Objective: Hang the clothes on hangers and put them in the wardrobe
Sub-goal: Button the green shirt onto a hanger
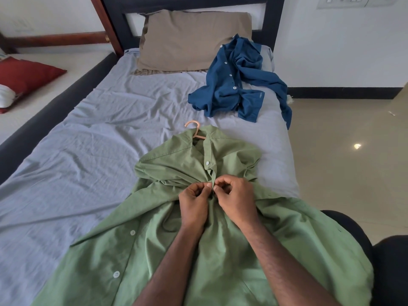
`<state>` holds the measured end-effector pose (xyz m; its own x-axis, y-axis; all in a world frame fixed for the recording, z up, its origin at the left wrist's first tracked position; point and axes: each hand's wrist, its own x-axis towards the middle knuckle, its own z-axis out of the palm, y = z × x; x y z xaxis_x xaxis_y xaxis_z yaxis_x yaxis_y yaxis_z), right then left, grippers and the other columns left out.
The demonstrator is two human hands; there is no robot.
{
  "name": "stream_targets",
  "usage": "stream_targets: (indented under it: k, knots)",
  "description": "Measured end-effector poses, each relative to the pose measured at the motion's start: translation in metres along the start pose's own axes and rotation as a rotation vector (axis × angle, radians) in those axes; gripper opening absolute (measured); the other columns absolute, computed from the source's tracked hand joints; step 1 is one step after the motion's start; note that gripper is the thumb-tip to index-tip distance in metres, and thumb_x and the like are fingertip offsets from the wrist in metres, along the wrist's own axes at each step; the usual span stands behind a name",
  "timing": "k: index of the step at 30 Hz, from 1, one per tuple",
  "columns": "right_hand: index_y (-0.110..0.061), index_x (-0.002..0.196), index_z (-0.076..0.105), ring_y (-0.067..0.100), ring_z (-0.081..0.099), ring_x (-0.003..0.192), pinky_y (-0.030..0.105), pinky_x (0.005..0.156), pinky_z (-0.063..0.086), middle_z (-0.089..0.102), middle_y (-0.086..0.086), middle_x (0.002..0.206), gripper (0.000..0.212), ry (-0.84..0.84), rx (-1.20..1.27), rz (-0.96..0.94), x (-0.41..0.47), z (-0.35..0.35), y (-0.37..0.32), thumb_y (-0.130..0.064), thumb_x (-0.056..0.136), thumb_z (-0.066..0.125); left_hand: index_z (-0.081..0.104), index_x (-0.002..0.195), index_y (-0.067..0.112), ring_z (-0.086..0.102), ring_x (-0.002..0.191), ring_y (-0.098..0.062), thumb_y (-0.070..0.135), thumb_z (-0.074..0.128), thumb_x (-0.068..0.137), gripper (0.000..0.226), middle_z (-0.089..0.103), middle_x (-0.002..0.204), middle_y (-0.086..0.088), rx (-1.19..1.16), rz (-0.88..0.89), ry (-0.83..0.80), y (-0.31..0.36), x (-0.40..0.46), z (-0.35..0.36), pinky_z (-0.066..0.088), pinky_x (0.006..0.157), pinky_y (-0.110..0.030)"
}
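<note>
two hands are seen at the shirt front, w/ fingers curled. the left hand (194, 200) pinches one edge of the green shirt (220, 239) placket btwn thumb and fingertips; the right hand (235, 195) pinches the facing edge, thumb and forefinger pressed together on the cloth. the fingertips of both hands nearly touch at the placket, just below a white button (207, 163) that is already done up. whether a button is held btwn the fingers cannot be told.

the green shirt is spread face up on the bed (88, 140), its lower half lying open toward the camera, w/ two loose white buttons seen along the left edge. a peach hanger (194, 129) is seated inside the collar, its hook poking out onto the grey sheet.

further up the bed, well apart from the green shirt, a blue shirt (234, 85) is crumpled near the right edge, one sleeve hanging off the side. a tan pillow (187, 40) is propped against the dark headboard. a red cushion (24, 76) is seen on a surface at far left.
</note>
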<state>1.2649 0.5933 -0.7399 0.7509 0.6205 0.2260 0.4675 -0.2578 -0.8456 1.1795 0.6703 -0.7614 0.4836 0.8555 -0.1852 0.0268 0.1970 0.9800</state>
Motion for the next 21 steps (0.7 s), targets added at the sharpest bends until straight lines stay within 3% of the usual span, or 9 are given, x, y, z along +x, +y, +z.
stream_targets:
  k: [3,7,11,15,18,21]
  knots:
    - [-0.014,0.08,0.074,0.001,0.062,0.062,0.006,0.063,0.044,0.071,-0.009,0.073,0.007,0.015,-0.07,-0.044,0.0,0.004,0.001,-0.008,0.081,0.076,0.076,0.084,0.005,0.067,0.075,-0.021,0.009,0.065,0.095,0.017,0.075,0.081,-0.015,0.013,-0.014,0.002,0.003,-0.001,-0.001,0.054,0.077,-0.039]
    - [-0.013,0.08,0.069,0.013,0.062,0.066,0.029,0.064,0.053,0.068,-0.002,0.073,0.006,0.034,-0.182,-0.094,-0.002,0.009,0.002,-0.012,0.084,0.073,0.076,0.084,0.003,0.068,0.072,-0.012,0.014,0.065,0.096,0.02,0.074,0.075,-0.006,0.057,0.039,-0.007,0.006,-0.004,0.0,0.053,0.07,-0.025]
    - [-0.012,0.077,0.063,0.02,0.06,0.065,0.039,0.061,0.053,0.064,0.002,0.072,0.011,0.059,-0.226,-0.13,-0.004,0.012,-0.001,-0.01,0.086,0.069,0.077,0.088,0.005,0.074,0.081,-0.023,0.012,0.069,0.093,0.012,0.077,0.081,-0.009,0.093,0.054,-0.007,0.006,-0.003,0.001,0.058,0.077,-0.033]
    - [-0.014,0.072,0.061,0.016,0.057,0.06,0.037,0.059,0.051,0.062,-0.002,0.068,0.016,0.065,-0.21,-0.111,-0.005,0.013,0.0,-0.011,0.084,0.071,0.078,0.083,0.009,0.073,0.076,-0.023,0.009,0.065,0.095,0.017,0.076,0.075,-0.004,0.188,0.091,0.069,0.002,0.0,0.004,0.058,0.072,-0.035]
    - [-0.015,0.071,0.066,0.009,0.06,0.058,0.026,0.058,0.05,0.065,-0.007,0.064,0.012,0.07,-0.127,-0.038,-0.003,0.011,0.0,-0.01,0.081,0.07,0.075,0.079,0.012,0.07,0.072,-0.027,0.013,0.063,0.096,0.021,0.073,0.07,-0.004,0.269,0.127,0.083,-0.004,0.004,0.005,0.056,0.067,-0.04]
    - [-0.016,0.07,0.068,0.007,0.061,0.06,0.017,0.059,0.047,0.066,-0.011,0.063,0.013,0.036,-0.024,0.079,0.001,0.01,0.002,-0.009,0.08,0.071,0.066,0.071,0.009,0.058,0.058,-0.014,0.013,0.06,0.098,0.028,0.064,0.061,-0.001,0.345,0.181,0.089,-0.007,0.003,0.005,0.048,0.057,-0.036]
